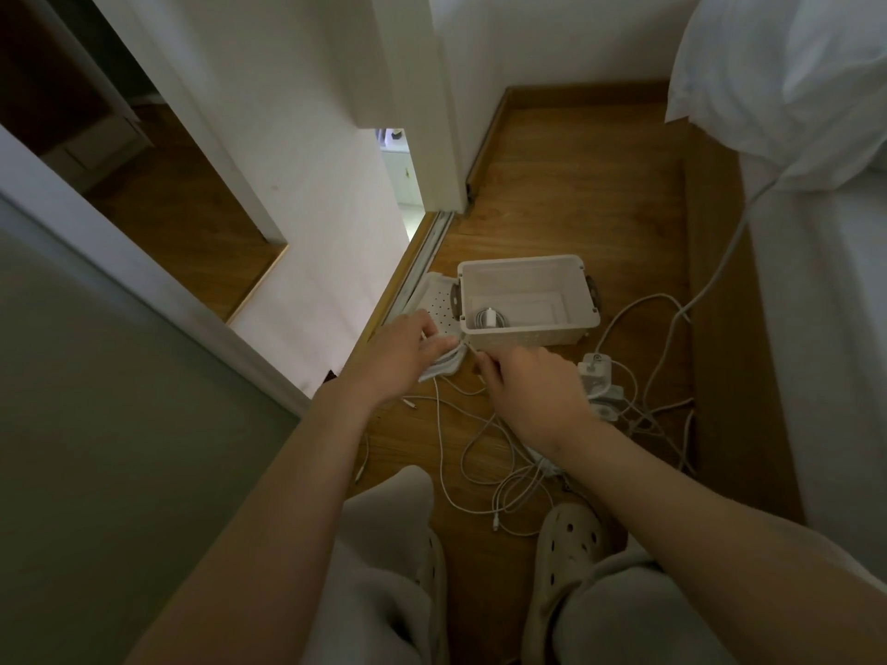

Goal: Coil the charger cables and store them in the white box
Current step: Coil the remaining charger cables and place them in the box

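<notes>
fingers of left hand (408, 350) curl round a coiled white charger cable bundle (444, 364); right hand (528, 391) pinches its loose strand (476, 361) beside the open white plastic box (566, 337).

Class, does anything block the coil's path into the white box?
Nothing visible: the box stands open, lid off to its left, and the coil in the left hand is beside its near corner.

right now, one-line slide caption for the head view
Left hand holds a cable coil, right hand pinches it, beside the white box holding one charger.
</notes>
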Tool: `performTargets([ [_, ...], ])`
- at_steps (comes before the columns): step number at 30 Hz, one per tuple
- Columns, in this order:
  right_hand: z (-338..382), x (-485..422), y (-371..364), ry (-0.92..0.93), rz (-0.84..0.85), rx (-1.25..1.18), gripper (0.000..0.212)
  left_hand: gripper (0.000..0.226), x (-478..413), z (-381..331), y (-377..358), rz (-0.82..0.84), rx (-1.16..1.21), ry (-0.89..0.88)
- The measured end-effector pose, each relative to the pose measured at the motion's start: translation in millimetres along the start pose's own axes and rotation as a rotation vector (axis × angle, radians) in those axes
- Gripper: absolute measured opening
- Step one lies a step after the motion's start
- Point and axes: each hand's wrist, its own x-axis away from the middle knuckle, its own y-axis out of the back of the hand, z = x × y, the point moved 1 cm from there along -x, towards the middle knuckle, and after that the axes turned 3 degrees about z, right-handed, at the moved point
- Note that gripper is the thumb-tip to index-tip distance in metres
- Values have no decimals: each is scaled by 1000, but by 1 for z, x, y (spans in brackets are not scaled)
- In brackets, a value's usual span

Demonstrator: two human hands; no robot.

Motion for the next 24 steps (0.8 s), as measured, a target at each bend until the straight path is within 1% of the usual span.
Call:
performTargets([
  [2,8,4,0,30,-18,-34,31,15,-5,2,-1,-112,2,-8],
  [4,17,8,-3,87,-18,-28,24,12,-10,5,-1,-160,47,38],
  [6,23,11,-9,131,7,-26,20,12,-12,4,-2,-184,187,89],
  [8,25,12,-14,165,38,-4,22,15,-12,-3,-3,-205,419,139],
  [11,24,13,-21,231,88,22,33,24,-14,-5,-1,-210,767,235],
  [14,28,16,-27,285,128,36,37,34,-16,-8,2,-200,1101,250],
  [16,27,15,-28,286,127,-15,37,35,-13,-12,3,-159,1406,268],
  [18,22,10,-27,279,103,-69,32,29,-10,-17,6,-98,1728,277],
  [19,18,7,-26,273,98,-100,27,26,-9,-18,8,-84,1820,270],
  [20,15,4,-25,263,100,-132,23,25,-8,-19,10,-75,1862,250],
  [21,10,1,-23,244,110,-157,21,26,-7,-20,11,-66,1856,225],
  [24,-8,-8,-20,198,146,-149,18,30,-3,-26,15,30,1727,150],
])
